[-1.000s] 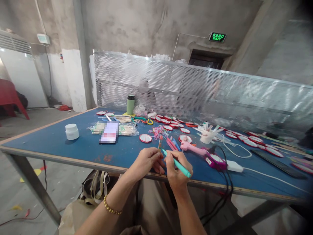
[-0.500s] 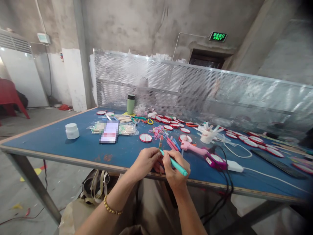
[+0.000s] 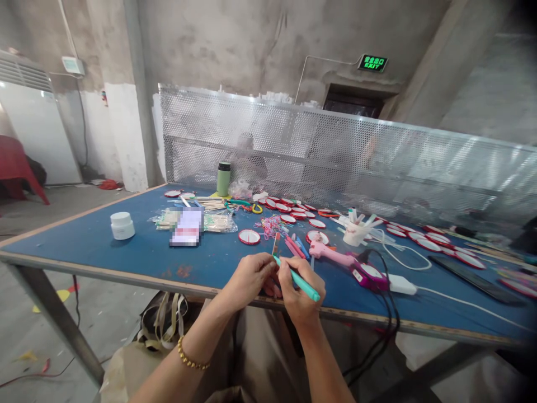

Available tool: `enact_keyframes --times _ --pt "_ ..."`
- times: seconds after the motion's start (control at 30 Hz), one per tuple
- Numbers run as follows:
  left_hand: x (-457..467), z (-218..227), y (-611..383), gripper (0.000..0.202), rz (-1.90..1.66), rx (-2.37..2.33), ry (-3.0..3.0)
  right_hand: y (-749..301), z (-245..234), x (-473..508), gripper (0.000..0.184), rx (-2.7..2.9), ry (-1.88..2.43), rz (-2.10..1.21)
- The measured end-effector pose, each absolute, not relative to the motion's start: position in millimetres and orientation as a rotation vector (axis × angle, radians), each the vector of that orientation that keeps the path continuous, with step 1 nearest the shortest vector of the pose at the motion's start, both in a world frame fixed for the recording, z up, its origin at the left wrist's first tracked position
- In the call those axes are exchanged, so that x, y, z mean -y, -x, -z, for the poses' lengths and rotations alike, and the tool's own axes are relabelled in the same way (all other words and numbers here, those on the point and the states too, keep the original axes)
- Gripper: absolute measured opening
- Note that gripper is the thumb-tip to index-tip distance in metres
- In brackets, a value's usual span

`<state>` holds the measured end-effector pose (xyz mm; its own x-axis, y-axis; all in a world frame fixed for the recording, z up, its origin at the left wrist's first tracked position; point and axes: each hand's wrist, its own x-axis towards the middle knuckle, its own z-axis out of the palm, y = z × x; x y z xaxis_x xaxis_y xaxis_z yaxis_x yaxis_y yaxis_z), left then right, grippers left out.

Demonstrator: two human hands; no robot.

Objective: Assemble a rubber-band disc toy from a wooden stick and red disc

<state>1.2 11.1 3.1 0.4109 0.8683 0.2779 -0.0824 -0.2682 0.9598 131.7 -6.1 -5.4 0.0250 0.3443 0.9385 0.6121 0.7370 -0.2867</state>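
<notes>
My right hand [image 3: 302, 288] is closed around a turquoise pen [image 3: 305, 285], its tip pointing up and left toward my left hand. My left hand [image 3: 254, 277] is pinched on a small thin reddish-brown strip [image 3: 276, 244] that stands up above the fingertips. The pen's tip is close to the strip's lower end; whether they touch I cannot tell. Both hands meet over the table's front edge. Just beyond them lie pink pens [image 3: 295, 247], a pile of colourful small loops [image 3: 272, 225] and a white disc with a red rim [image 3: 249, 237].
On the blue table [image 3: 138, 260] are a white jar [image 3: 122, 226], a phone [image 3: 187, 226], a green bottle [image 3: 224, 179] and several red-rimmed discs [image 3: 439, 239]. Right of my hands lie a pink-handled tool [image 3: 335, 254], a purple device [image 3: 371, 277] with cables and a white cup [image 3: 354, 234].
Almost nothing differs. The pen's rear end has shifted slightly left with my right hand, and the view has moved a little.
</notes>
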Motion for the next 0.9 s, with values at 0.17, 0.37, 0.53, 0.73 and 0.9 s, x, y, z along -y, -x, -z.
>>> enact_keyframes --times 0.17,0.37,0.53,0.73,0.9 --pt "-10.6 -4.4 -0.8 0.034 -1.074 -0.715 -1.567 -130.5 4.7 6.3 0.011 1.580 0.803 0.242" --pt "-9.9 -4.9 -0.3 0.033 -1.075 -0.704 -1.562 -130.4 3.7 7.0 0.012 1.575 0.830 0.255" --pt "-10.6 -4.0 -0.4 0.032 -1.071 -0.703 -1.575 -131.2 4.1 8.1 0.011 1.556 0.830 0.259" --pt "-12.1 -2.5 -0.7 0.033 -1.073 -0.701 -1.581 -132.2 5.7 6.7 0.010 1.571 0.833 0.265" --pt "-11.7 -2.9 -1.3 0.034 -1.071 -0.707 -1.571 -131.5 5.2 6.7 0.012 1.568 0.849 0.242"
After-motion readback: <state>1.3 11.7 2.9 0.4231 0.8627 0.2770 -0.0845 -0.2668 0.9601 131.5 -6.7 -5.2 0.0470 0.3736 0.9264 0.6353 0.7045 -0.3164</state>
